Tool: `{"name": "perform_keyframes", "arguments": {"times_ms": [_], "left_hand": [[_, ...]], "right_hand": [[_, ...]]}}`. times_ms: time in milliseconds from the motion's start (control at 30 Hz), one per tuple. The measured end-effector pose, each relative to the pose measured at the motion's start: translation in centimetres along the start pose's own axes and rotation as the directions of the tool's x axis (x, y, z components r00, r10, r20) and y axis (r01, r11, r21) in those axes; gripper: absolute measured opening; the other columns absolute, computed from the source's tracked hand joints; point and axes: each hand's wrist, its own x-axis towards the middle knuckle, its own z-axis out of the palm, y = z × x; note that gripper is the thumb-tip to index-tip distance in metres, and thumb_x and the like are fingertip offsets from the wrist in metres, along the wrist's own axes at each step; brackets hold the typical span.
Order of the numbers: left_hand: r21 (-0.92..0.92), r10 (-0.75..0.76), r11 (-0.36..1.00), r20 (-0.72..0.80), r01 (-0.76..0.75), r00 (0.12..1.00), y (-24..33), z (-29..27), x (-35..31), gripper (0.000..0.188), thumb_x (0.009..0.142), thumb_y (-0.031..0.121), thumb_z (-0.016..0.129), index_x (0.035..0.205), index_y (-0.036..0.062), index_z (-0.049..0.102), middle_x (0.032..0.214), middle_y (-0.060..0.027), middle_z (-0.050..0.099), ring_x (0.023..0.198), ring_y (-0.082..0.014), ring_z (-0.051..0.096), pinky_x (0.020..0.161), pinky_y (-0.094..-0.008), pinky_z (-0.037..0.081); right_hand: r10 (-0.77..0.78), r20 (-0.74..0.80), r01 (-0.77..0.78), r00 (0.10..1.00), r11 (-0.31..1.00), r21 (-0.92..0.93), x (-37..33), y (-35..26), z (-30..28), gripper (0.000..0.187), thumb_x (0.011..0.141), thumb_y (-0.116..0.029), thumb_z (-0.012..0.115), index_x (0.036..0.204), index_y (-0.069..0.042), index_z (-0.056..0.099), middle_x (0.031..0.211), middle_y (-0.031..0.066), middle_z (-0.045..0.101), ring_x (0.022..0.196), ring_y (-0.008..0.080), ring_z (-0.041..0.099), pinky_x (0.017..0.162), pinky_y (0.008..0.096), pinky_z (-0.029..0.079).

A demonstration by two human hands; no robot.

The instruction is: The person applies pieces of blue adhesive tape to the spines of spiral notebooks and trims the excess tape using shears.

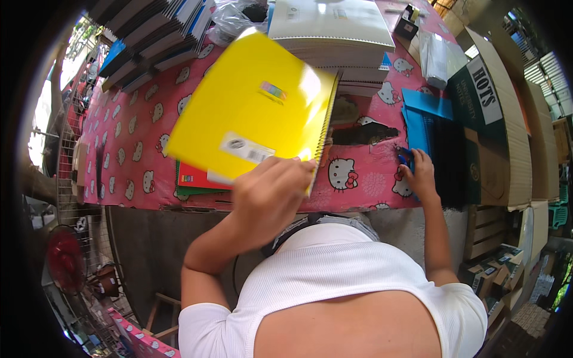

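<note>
A yellow spiral notebook [239, 113] hangs tilted over the table, its wire binding on the right side. The fingers of my left hand [265, 191] are closed on its lower right corner, near the end of the coil. Under it, a red notebook [200, 177] lies on a green one at the table's front edge, partly hidden. At the right, my right hand [421, 173] is curled round a small blue-handled tool [403, 157], perhaps pliers or cutters. That hand rests against blue sheets or covers [416, 128], next to a dark black stack [444, 155].
Tall piles of spiral notebooks [328, 42] stand at the back centre, with more stacks [152, 36] at the back left. An open cardboard box [492, 107] borders the right side. A tape dispenser [407, 24] sits at the back right. The pink cloth [376, 173] has a torn dark patch.
</note>
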Motion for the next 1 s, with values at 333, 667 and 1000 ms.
{"name": "perform_keyframes", "arguments": {"times_ms": [333,667,1000], "left_hand": [[-0.146,-0.187,0.978,-0.292,0.149,0.938,-4.2,7.1,-2.8,0.024,0.071,-0.001,0.08,0.089,-0.0014,0.064,0.09,-0.0143,0.068,0.081,-0.0203,0.067,0.07,-0.028,0.054],[-0.052,-0.13,0.991,-0.285,0.12,0.95,-3.5,6.9,-2.9,0.02,0.069,-0.009,0.077,0.084,-0.0043,0.065,0.094,-0.0189,0.069,0.084,-0.0245,0.068,0.074,-0.0305,0.054],[0.027,-0.019,0.999,-0.336,0.029,0.942,-5.7,5.4,-2.2,0.022,0.074,-0.007,0.075,0.086,-0.0007,0.057,0.093,-0.0189,0.069,0.088,-0.0247,0.069,0.077,-0.0315,0.054]], "right_hand": [[-0.083,0.058,0.027,0.995,0.768,0.64,-0.6,-12.7,-6.7,0.037,0.084,-0.017,0.064,0.119,-0.006,0.054,0.109,0.0154,0.054,0.102,0.0332,0.053,0.09,0.043,0.042],[-0.392,-0.105,0.38,0.914,0.737,0.56,-0.7,-20.8,-9.8,0.039,0.08,-0.023,0.072,0.112,-0.005,0.059,0.103,0.0141,0.057,0.097,0.031,0.055,0.081,0.0385,0.047],[-0.402,0.422,-0.434,0.813,0.065,0.898,0.2,-20.3,-7.6,0.034,0.093,-0.026,0.062,0.117,-0.001,0.059,0.101,0.0069,0.062,0.088,0.0116,0.06,0.074,0.0263,0.05]]}}
